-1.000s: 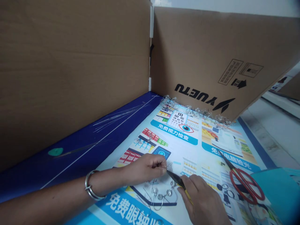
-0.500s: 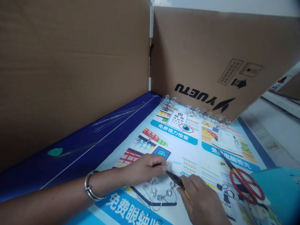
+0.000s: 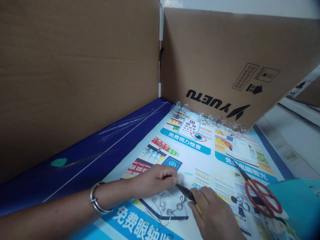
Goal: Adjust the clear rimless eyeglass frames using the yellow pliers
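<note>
Two hands nearly touch: the left hand (image 3: 153,181) pinches thin wire (image 3: 180,178) strung with clear faceted beads (image 3: 170,211), and the right hand (image 3: 212,215) grips yellow-handled pliers (image 3: 186,193) (slim black steel nose) just at those fingertips. The beaded loop lies on a glossy printed poster (image 3: 200,173), with red-handled scissors (image 3: 260,198) nearby and corrugated cardboard (image 3: 75,83) standing behind.

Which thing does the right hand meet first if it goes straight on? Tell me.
The right hand leads with its pliers, so the first thing is probably the wire at the left hand's fingertips. Depth is unclear here; the tips may already touch it.
</note>
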Demonstrator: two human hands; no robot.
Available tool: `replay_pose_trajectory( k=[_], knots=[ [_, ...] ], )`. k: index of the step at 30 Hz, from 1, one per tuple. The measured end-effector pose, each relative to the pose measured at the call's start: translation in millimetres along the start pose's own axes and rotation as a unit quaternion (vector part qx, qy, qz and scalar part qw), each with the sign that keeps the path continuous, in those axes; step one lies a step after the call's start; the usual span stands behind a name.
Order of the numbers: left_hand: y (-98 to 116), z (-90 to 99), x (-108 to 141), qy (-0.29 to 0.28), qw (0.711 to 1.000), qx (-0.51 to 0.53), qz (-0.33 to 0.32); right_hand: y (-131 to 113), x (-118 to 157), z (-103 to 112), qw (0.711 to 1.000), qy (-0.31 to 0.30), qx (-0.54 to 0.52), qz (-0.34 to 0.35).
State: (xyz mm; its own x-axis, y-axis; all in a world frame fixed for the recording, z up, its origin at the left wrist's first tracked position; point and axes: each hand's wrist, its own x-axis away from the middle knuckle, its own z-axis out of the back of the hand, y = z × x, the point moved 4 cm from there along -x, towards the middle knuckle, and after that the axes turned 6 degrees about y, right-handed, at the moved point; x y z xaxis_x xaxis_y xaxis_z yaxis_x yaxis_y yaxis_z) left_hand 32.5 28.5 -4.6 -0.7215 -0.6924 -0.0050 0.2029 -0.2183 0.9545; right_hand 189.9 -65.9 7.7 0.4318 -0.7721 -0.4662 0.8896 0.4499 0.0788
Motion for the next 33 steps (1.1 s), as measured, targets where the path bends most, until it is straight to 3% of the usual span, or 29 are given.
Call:
replay_pose_trajectory(
  k=[17, 21, 33],
  knots=[
    [-2, 1.2, -1, -0.017, 0.999, 0.03, 0.02, 3, 0, 4, 0.999, -0.026, -0.03, -0.005],
    [-1, 1.6, 0, -0.016, 0.999, 0.03, 0.009, 3, -1, 5, 1.0, -0.015, -0.026, -0.003],
    [-4, 0.3, 1, -0.027, 0.995, 0.078, 0.059, 5, -4, 10, 1.0, 0.01, -0.027, -0.009]
  ],
)
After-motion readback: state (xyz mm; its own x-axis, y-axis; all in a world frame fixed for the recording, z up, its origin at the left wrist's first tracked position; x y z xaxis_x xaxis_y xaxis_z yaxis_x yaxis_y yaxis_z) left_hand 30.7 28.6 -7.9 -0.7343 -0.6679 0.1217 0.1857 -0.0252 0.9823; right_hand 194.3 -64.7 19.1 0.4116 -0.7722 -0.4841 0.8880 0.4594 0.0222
